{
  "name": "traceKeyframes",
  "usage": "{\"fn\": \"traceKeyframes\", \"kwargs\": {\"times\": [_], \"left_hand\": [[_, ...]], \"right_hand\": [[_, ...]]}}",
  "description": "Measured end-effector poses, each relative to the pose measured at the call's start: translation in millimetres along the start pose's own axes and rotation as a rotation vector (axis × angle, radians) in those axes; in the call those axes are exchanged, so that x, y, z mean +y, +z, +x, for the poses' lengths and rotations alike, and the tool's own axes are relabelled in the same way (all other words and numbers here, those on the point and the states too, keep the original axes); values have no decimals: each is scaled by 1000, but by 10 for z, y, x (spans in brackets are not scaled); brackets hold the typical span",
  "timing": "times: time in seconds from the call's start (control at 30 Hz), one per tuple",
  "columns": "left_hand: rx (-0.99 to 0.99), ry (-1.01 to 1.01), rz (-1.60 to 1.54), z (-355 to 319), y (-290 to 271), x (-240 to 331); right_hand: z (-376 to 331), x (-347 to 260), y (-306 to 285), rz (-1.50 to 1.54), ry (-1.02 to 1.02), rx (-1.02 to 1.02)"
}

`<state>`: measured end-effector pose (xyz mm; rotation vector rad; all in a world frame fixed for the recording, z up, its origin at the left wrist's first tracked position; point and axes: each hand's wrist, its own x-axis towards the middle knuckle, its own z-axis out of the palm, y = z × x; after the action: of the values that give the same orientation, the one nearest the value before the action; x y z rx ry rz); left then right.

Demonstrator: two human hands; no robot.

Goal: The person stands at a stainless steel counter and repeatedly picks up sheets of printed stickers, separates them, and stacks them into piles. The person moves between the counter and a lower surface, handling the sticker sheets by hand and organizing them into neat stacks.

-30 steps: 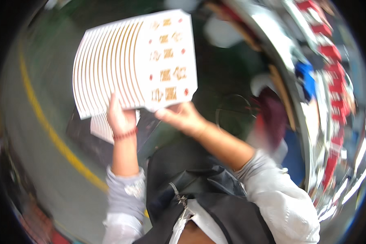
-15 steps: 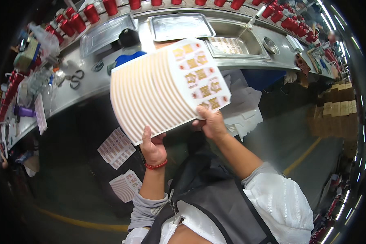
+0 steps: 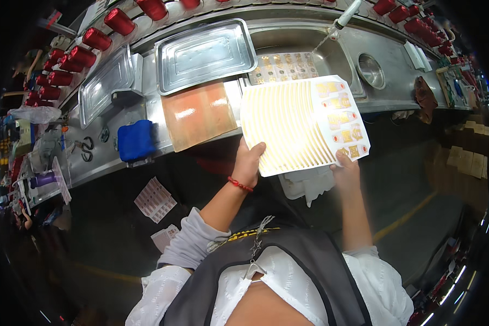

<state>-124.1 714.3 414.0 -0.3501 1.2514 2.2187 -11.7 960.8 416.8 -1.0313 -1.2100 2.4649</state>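
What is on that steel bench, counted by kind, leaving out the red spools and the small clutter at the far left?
Steel trays: 2
Orange sheet: 1
Blue pad: 1
Gold sheet in the sink: 1
Total: 5

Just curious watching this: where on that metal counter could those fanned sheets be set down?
The two steel trays look bare. The counter between the blue pad and the orange sheet offers little room. The sink already holds gold sheets, and the counter's far left is cluttered.
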Motion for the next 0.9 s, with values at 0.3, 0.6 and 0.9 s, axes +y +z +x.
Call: {"fn": "traceKeyframes", "kwargs": {"times": [0.3, 0.6, 0.9], "left_hand": [[-51, -43, -110, -158, -107, 357], [40, -52, 20, -305, -704, 909], [175, -63, 15, -39, -477, 765]], "right_hand": [[282, -761, -217, -209, 79, -136], [2636, -1487, 450, -655, -321, 34], [5240, -1291, 488, -770, -260, 209]]}}
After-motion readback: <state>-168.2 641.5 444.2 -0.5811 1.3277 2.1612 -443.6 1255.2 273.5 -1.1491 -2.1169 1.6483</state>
